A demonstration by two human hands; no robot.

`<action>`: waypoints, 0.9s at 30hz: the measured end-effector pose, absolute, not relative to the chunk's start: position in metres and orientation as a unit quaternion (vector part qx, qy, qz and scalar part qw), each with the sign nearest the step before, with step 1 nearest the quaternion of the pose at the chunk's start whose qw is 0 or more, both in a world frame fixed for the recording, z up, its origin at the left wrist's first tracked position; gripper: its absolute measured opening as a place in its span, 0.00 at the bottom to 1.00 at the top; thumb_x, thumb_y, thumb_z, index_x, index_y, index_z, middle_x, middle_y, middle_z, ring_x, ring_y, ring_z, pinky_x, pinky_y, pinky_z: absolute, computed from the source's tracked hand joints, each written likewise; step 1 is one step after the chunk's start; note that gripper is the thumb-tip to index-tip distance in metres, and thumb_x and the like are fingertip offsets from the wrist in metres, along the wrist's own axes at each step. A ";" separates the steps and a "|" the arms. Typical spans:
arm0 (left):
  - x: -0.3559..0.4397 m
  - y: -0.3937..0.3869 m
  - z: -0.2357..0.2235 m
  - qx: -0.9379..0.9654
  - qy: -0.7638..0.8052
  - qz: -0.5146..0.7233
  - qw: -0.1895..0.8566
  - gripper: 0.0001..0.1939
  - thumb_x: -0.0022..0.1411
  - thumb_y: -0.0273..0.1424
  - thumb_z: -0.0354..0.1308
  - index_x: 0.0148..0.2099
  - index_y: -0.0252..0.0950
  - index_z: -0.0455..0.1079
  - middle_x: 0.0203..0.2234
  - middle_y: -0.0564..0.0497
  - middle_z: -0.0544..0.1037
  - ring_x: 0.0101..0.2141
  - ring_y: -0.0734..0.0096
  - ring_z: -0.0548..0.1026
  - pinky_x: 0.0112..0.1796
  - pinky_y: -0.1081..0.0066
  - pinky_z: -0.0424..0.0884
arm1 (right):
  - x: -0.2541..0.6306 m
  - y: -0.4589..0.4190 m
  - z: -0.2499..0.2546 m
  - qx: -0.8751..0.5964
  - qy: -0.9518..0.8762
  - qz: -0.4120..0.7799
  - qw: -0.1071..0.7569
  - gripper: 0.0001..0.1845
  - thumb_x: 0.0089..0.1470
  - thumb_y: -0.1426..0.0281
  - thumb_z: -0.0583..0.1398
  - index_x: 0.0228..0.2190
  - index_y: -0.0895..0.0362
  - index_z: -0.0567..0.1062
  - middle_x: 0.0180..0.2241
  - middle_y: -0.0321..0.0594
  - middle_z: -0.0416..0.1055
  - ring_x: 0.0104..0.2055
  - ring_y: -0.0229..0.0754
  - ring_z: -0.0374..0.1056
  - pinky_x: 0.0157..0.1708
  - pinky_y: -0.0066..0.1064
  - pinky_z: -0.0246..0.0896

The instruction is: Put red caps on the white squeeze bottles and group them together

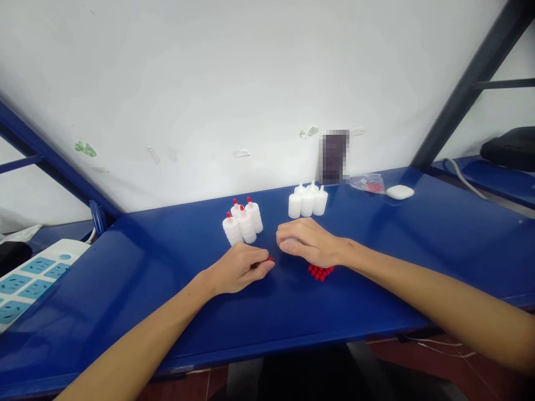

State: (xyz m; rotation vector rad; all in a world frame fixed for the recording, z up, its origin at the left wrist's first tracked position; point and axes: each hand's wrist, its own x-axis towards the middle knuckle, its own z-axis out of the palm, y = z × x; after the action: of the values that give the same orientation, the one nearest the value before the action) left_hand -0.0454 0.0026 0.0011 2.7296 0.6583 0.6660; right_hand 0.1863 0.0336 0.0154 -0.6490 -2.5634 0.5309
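My left hand is closed in a pinch, with a small red cap at its thumb and fingertips. To the right, my right hand is curled palm down; a pale sliver of something shows between thumb and fingers, mostly hidden. Just beyond my left hand stands a group of white squeeze bottles with red caps on their tips. Farther back, white bottles with bare nozzles stand close together. Loose red caps lie in a tight cluster, partly under my right hand and wrist.
The blue table meets a white wall. At the back right are a blurred dark rectangular object, a clear bag with red pieces and a white rounded object. A power strip lies at the left. Metal posts frame both sides.
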 end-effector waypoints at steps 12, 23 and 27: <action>-0.037 0.002 0.004 0.917 0.165 0.333 -0.144 0.15 0.67 0.26 0.49 0.26 0.38 0.55 0.16 0.59 0.63 0.17 0.79 0.59 0.21 0.72 0.54 | 0.176 0.016 0.018 -0.233 -0.931 0.185 0.214 0.23 0.61 0.51 0.50 0.27 0.57 0.65 0.22 0.31 0.62 0.23 0.33 0.53 0.27 0.29 0.44; -0.032 -0.001 -0.001 0.941 0.199 0.267 -0.064 0.16 0.69 0.30 0.48 0.27 0.35 0.64 0.18 0.56 0.68 0.19 0.77 0.64 0.24 0.73 0.58 | 0.175 0.020 0.018 -0.248 -0.925 0.201 0.205 0.21 0.62 0.60 0.50 0.21 0.57 0.61 0.17 0.30 0.56 0.21 0.32 0.49 0.25 0.29 0.40; -0.034 -0.003 0.005 0.949 0.257 0.181 0.022 0.20 0.69 0.32 0.49 0.23 0.35 0.59 0.19 0.55 0.66 0.23 0.76 0.63 0.31 0.71 0.61 | 0.181 0.028 0.018 -0.296 -0.912 0.181 0.219 0.19 0.62 0.62 0.49 0.22 0.57 0.63 0.18 0.31 0.58 0.22 0.33 0.51 0.26 0.30 0.42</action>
State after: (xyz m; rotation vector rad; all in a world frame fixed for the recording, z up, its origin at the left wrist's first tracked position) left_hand -0.0339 -0.0034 0.0049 2.9411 0.7953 0.5608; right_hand 0.1814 0.0279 0.0177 -0.8177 -2.5232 0.5019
